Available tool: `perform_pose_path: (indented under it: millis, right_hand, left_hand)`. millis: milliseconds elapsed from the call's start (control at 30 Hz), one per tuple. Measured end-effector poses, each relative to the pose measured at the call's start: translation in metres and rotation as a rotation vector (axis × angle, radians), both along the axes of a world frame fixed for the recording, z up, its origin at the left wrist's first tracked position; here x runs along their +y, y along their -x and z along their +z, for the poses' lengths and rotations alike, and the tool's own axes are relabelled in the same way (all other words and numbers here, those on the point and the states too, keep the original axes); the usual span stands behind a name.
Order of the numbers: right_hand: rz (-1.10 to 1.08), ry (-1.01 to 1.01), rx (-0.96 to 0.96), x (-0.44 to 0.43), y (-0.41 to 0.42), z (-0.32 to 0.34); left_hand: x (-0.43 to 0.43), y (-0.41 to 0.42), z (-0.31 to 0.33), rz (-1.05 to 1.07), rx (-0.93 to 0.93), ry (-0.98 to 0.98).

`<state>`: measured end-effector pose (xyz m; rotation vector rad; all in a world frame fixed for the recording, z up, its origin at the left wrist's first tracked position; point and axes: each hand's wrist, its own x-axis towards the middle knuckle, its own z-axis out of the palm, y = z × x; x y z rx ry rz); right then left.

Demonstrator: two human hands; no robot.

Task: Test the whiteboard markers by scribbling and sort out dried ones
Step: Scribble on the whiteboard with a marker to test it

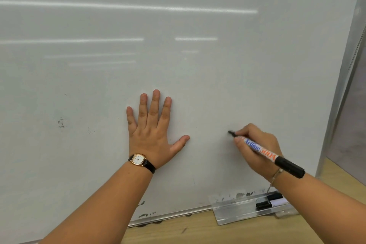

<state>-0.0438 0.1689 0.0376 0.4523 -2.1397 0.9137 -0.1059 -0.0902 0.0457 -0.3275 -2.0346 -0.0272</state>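
Head view. My left hand (152,134) lies flat against the whiteboard (178,45), palm down on its lower middle. The fingers (155,105) are straight and slightly fanned, pointing up the board, with the thumb stretched out to the right. They hold nothing and only press on the white surface. A gold-cased wristwatch (138,159) on a dark strap sits on that wrist.

My right hand (257,144) is to the right of the left one and well apart from it. Its fingers are curled tight round a whiteboard marker (261,151), pinching the white printed barrel close behind the nib. The black nib (230,132) points up and left at the board. I cannot tell whether it touches or sits just off the surface. A black cap (291,166) sits on the rear end of the marker, out past my wrist. A thin bracelet (276,174) hangs on that wrist.

Low right, a metal tray (237,210) runs along the bottom edge of the board. Two more markers lie in it side by side: one showing black (274,197), and one with a black cap and white barrel (269,203). My right forearm partly covers both.

Faint dark smudges (61,123) mark the board at far left, and ink specks dot its bottom edge. The board stands on a wood-grain surface (198,232).
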Motion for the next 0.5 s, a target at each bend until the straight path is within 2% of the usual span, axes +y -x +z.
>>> perform_pose_path:
  millis: [67, 100, 200, 233, 300, 367, 500]
  right_hand:
    - [0.025, -0.172, -0.076, 0.0, -0.001, -0.007]
    - [0.017, -0.188, -0.069, 0.003, 0.0, -0.007]
    - [-0.027, 0.038, -0.002, 0.006, 0.002, -0.005]
    - [-0.033, 0.048, -0.009, 0.007, 0.003, -0.006]
    - [-0.015, -0.075, -0.102, 0.004, 0.003, -0.007]
    - [-0.03, -0.211, -0.118, 0.004, 0.004, -0.006]
    - [-0.053, 0.073, -0.026, 0.01, 0.007, -0.002]
  left_hand:
    - [0.0, 0.0, -0.001, 0.0, 0.007, 0.004]
    - [0.0, 0.0, -0.001, 0.001, 0.007, 0.005]
    - [0.0, 0.0, -0.001, 0.002, -0.006, 0.003]
    - [0.0, 0.0, -0.001, 0.001, -0.006, 0.001]
    - [-0.001, 0.0, -0.001, 0.001, 0.0, 0.001]
    - [-0.001, 0.0, -0.001, -0.005, 0.009, -0.002]
    - [-0.001, 0.0, -0.001, -0.011, 0.006, 0.002]
